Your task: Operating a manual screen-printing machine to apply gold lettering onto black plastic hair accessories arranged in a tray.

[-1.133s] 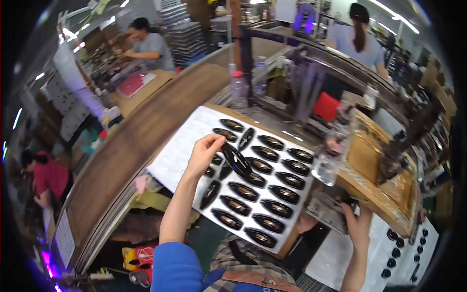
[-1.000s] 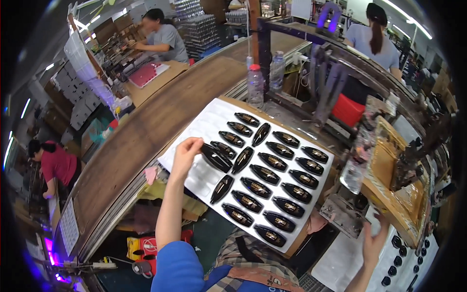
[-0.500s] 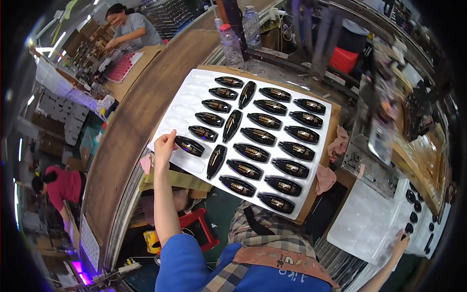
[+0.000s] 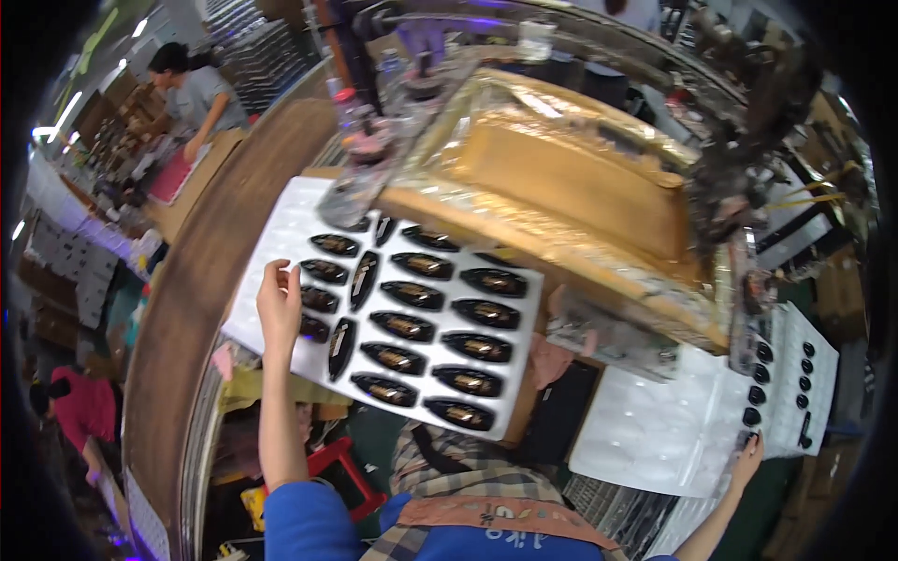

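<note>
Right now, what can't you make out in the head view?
In the head view:
- White tray's far right corner: hidden behind the tan frame.
- Lettering on the black pieces: blurred.
- Left hand's hold: its own fingers hide any contact.
- Right hand's hold: too small.
- Person beyond: cut off by the top edge.

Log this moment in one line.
left hand: over left white tray, by long black pieces | right hand: at small black piece on right white tray | grips: unclear | tan frame: hides part of left white tray
</note>
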